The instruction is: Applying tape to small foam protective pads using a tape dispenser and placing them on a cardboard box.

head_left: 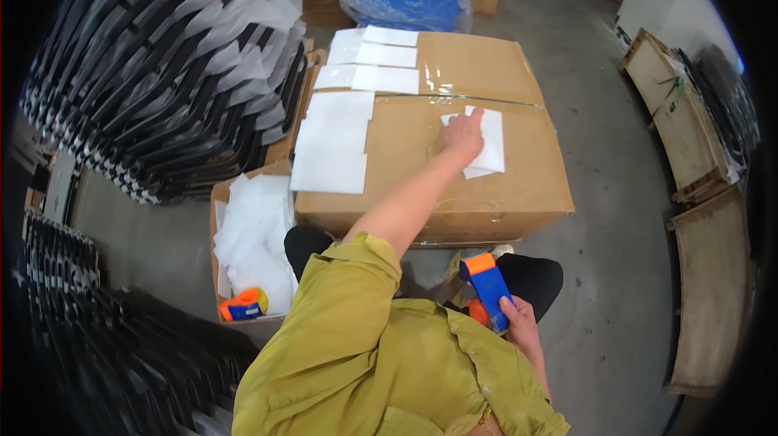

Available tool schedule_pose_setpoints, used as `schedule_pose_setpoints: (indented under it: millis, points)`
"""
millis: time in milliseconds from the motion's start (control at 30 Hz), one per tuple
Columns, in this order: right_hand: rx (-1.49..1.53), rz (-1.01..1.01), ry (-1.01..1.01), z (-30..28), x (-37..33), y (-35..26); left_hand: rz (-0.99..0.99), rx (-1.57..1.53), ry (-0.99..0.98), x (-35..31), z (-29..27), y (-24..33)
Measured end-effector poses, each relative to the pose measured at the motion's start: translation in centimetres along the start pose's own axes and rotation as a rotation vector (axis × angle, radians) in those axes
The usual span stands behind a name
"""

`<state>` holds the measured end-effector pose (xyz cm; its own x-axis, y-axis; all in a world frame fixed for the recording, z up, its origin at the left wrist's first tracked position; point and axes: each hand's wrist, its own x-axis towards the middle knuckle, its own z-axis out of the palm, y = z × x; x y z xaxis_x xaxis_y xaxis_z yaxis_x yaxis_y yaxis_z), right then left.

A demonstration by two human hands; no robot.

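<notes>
My left hand (464, 136) reaches out over the large cardboard box (405, 144) in front of me. Its fingers are bent and closed on a white foam sheet (491, 140), which lies folded or overlapped on the box's right half. Low on the right, my right hand (523, 322) grips a tape dispenser (492, 294) with a blue body and an orange front end. Along the box's left side lie several flat white foam sheets (328, 168) in overlapping rows. Clear tape runs across the box top seam.
Left of the box, an open carton (219, 274) holds white foam sheets (255, 233) and another orange and blue tape dispenser (245, 305). Stacked black frames in plastic wrap (186, 71) crowd the left. Wooden crates (681, 120) line the right; a blue plastic-wrapped bundle (409, 2) stands behind the box.
</notes>
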<state>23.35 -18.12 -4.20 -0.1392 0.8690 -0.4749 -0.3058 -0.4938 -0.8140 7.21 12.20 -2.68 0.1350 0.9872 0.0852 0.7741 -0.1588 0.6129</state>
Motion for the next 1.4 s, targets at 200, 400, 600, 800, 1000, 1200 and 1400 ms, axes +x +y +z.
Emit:
schedule_pose_setpoints:
  millis: [200,400,600,800,1000,1200,1400]
  points:
    - [-0.042,0.015,-0.007,0.1,-0.6,-0.7,-0.069,0.063,0.199,-0.1,3.2,2.0]
    - [-0.024,0.006,0.065,-0.9,-1.8,2.1,-0.176,-0.192,0.137,-0.5,1.6,0.8]
    - [-0.038,-0.075,-0.012,-0.1,-3.3,-0.1,-0.131,-0.802,0.134,-6.1,-5.0,-0.3]
    - [-0.151,-0.311,-0.054,-0.7,-2.4,-1.8,-0.108,-0.507,0.095,-11.0,-7.6,-7.6]
    - [-0.122,-0.308,-0.156,1.4,-2.4,-2.4,-0.03,0.054,0.234,-13.8,-7.7,-7.5]
    - [-0.25,-0.323,-0.147,1.8,-2.8,-1.5,-0.001,-0.454,-0.023,-17.0,-9.3,-3.4]
    - [-0.384,-0.336,-0.193,2.5,-1.6,-2.0,-0.238,-0.956,-0.654,-19.0,-8.7,-1.9]
